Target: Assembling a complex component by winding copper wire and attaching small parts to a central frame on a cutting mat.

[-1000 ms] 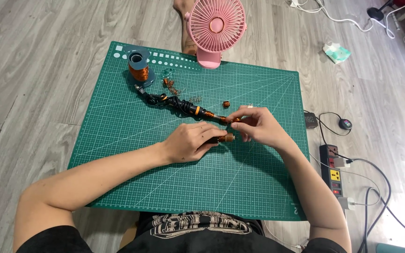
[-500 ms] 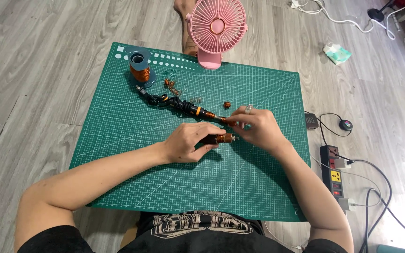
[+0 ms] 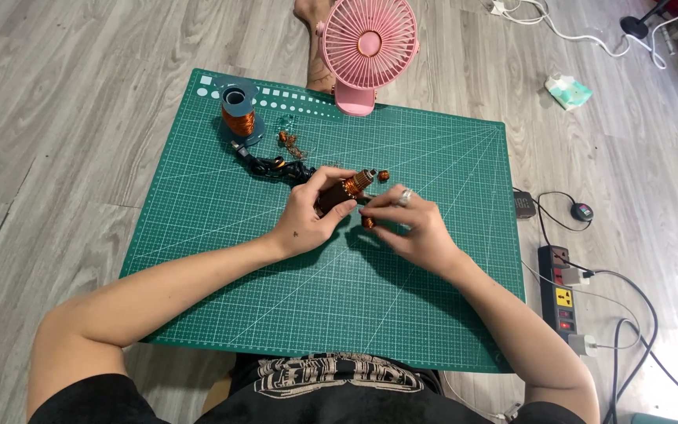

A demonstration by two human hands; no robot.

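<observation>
My left hand (image 3: 313, 213) grips a dark, stick-shaped tool (image 3: 345, 188) with copper wire wound near its tip, lifted just above the green cutting mat (image 3: 213, 259). A black cord (image 3: 272, 166) trails from the tool toward the mat's far left. My right hand (image 3: 410, 224) sits just right of the tool's tip and pinches a small copper-coloured piece (image 3: 368, 222) between thumb and fingers. A second small copper piece (image 3: 384, 176) lies on the mat beyond my fingers.
A spool of copper wire (image 3: 238, 119) stands at the mat's far left, with wire scraps (image 3: 290, 143) beside it. A pink fan (image 3: 369, 49) sits at the far edge, in front of a bare foot. A power strip (image 3: 563, 302), cables and a tissue pack (image 3: 567, 91) lie on the floor right.
My left hand has picked the tool up and turned it, tip now pointing away to the right. My right hand drew back slightly from the tool and now holds a small copper piece.
</observation>
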